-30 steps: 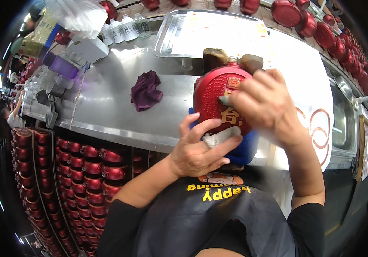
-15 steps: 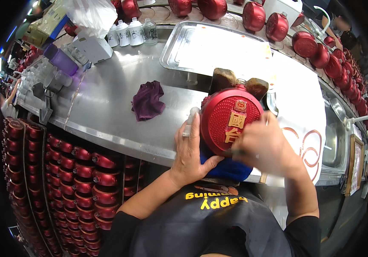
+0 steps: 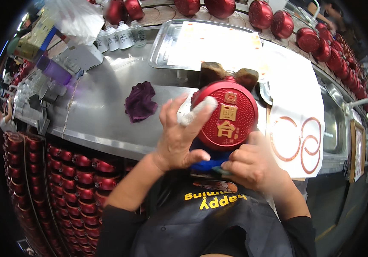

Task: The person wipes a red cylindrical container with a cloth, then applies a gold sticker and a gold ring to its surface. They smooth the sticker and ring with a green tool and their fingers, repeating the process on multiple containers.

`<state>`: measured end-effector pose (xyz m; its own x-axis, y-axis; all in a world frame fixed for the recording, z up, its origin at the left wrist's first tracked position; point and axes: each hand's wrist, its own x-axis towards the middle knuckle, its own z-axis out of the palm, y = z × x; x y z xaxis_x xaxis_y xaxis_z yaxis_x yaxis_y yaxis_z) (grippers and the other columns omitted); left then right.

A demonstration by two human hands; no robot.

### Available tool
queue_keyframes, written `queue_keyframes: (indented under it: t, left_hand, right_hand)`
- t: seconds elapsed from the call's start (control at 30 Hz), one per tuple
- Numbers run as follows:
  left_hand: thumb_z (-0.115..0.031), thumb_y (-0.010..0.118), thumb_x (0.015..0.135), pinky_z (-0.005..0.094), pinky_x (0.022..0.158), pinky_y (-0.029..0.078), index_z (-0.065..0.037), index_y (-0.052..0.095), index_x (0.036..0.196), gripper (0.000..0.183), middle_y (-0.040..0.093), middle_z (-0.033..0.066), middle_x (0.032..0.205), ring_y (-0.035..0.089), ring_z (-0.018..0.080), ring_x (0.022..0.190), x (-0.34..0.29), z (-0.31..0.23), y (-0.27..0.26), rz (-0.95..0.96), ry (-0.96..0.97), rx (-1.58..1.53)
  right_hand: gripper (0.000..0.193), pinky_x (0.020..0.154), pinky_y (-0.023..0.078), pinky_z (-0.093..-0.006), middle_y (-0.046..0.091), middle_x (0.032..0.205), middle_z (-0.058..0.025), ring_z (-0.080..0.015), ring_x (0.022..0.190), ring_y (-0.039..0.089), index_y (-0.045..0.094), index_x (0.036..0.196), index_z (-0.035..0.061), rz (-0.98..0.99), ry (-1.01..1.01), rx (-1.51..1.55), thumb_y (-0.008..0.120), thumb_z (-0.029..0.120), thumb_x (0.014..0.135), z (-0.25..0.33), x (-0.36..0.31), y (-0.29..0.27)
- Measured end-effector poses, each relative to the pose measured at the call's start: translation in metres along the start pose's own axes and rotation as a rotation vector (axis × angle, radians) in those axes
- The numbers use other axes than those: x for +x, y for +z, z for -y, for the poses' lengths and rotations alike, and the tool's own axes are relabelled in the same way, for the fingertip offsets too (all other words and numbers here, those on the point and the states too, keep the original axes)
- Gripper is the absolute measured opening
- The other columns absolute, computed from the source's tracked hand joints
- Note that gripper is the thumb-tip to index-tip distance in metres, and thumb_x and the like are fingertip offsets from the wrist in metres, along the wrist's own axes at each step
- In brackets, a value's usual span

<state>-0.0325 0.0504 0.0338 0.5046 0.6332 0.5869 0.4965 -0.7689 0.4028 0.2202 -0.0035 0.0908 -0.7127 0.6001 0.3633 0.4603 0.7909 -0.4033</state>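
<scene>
A round red flask-shaped bottle [image 3: 246,113] with raised gold lettering and a dotted face rests tilted on a blue cloth [image 3: 204,164], its neck between two brown-topped blocks [image 3: 247,79]. At its left edge my left hand [image 3: 176,139] is open with fingers spread. A white covering wraps its index finger, which reaches over the bottle's face; whether it touches is unclear. Just below the bottle's lower right, my right hand [image 3: 252,165] is closed with fingers curled. A small greenish thing [image 3: 219,170] shows at its fingertips, too little of it to name.
A crumpled purple cloth [image 3: 140,103] lies on the steel table to the left. Behind stands a metal tray [image 3: 160,53] with white sheets, beside several labelled bottles [image 3: 124,36]. On the right, a white sheet bears copper-coloured rings [image 3: 316,143]. Red bottles line a conveyor [image 3: 160,13].
My left hand has come off the bottle's side and spread its fingers, the index now over the face. My right hand has dropped from the gold lettering to below the bottle.
</scene>
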Motion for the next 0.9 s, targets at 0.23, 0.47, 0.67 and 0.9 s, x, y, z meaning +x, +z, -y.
queue_keyframes:
  t: [0.23,0.47,0.67,0.9]
  left_hand:
    - [-0.072,0.031,0.1,0.0543,0.123,0.005,-0.029,0.065,0.138,0.066,0.068,-0.0049,0.132,0.04,0.0213,0.142,0.035,-0.033,-0.003,0.23,0.457,0.254]
    - [-0.066,0.029,0.104,0.051,0.122,0.01,-0.019,0.067,0.137,0.07,0.073,0.0015,0.124,0.042,0.0272,0.141,0.053,0.005,-0.006,0.226,0.201,0.287]
    - [-0.059,0.035,0.106,0.0522,0.12,0.017,-0.012,0.074,0.125,0.064,0.071,0.0021,0.128,0.049,0.0294,0.133,0.011,-0.009,0.005,0.07,0.151,0.12]
    - [-0.052,0.038,0.107,0.0526,0.118,0.022,-0.01,0.071,0.129,0.058,0.07,0.0067,0.126,0.049,0.0341,0.133,0.002,-0.011,0.017,-0.028,0.147,0.107]
  right_hand:
    - [0.02,0.068,0.053,-0.0342,0.07,0.09,-0.0147,-0.0264,0.076,0.069,0.067,0.107,-0.0031,-0.357,0.521,0.214,0.073,0.006,0.09,0.009,-0.075,-0.024]
    - [0.036,0.104,0.05,-0.0402,0.06,0.14,-0.0228,-0.0369,0.129,0.059,0.066,0.125,-0.0046,-0.513,0.837,-0.383,0.048,-0.011,0.094,-0.064,-0.2,-0.049]
    - [0.053,0.11,0.044,-0.043,0.057,0.143,-0.0246,-0.0375,0.131,0.057,0.063,0.128,-0.0093,-0.239,1.431,-0.747,0.065,0.035,0.099,-0.15,-0.311,-0.093]
    - [0.053,0.073,0.05,-0.0367,0.066,0.085,-0.0105,-0.0189,0.085,0.062,0.067,0.088,-0.0019,-0.448,1.683,-0.056,0.077,0.05,0.088,-0.21,-0.322,-0.12]
